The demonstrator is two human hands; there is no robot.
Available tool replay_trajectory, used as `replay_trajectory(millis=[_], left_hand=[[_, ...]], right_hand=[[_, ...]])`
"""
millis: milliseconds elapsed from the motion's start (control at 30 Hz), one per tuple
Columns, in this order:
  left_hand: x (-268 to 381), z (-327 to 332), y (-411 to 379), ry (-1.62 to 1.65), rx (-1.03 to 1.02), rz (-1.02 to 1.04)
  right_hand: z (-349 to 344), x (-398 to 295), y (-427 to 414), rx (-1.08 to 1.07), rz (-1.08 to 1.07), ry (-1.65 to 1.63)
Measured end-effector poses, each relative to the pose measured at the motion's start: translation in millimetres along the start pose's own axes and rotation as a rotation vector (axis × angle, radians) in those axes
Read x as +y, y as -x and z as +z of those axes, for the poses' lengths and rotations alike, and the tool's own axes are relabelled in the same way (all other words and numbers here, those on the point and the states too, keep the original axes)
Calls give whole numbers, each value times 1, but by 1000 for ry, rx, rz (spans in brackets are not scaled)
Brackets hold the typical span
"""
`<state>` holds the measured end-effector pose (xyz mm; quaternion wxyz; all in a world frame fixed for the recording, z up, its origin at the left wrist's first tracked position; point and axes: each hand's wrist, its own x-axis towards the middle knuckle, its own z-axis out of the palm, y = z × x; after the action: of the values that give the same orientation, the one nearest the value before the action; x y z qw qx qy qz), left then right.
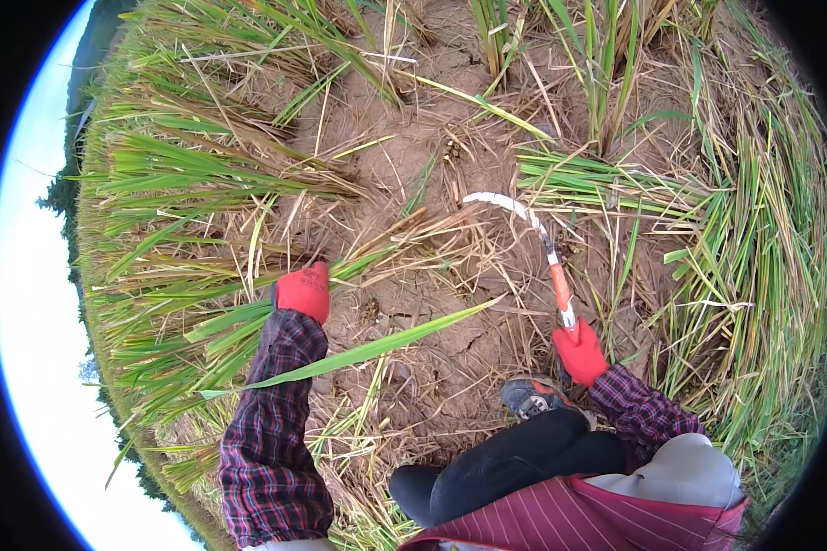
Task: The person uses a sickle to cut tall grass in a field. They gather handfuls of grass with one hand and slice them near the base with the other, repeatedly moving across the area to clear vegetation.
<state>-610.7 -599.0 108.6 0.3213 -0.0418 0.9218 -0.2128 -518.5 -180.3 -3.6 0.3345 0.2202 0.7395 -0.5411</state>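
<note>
My left hand (pixel 304 290), in a red glove, is closed around a bunch of green and brown stalks (pixel 372 260); their lower ends point right over the soil. A long green leaf (pixel 386 344) crosses above my left forearm. My right hand (pixel 582 352), also gloved in red, grips the handle of a sickle (pixel 560 289). The curved, pale blade (pixel 499 200) extends up and to the left, apart from the bunch in my left hand. Soil and straw lie between the two hands.
Standing clumps of rice-like plants (pixel 220 169) fill the left side, with more at the top (pixel 599 82). Cut stalks (pixel 751 275) lie along the right. My shoe (pixel 534 398) rests on brown soil (pixel 448 344) strewn with dry straw, below the sickle.
</note>
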Motion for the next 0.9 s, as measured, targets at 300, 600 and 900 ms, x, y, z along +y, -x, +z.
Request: replay_trajectory(millis=[300, 600, 900], left_hand=[[-23, -77, -12, -669, 529, 290], [-56, -75, -38, -599, 217, -110], [-48, -35, -44, -606, 388, -166]], right_hand=[[120, -192, -99, -355, -516, 87], [163, -155, -77, -535, -443, -6], [174, -202, -168, -602, -119, 408]])
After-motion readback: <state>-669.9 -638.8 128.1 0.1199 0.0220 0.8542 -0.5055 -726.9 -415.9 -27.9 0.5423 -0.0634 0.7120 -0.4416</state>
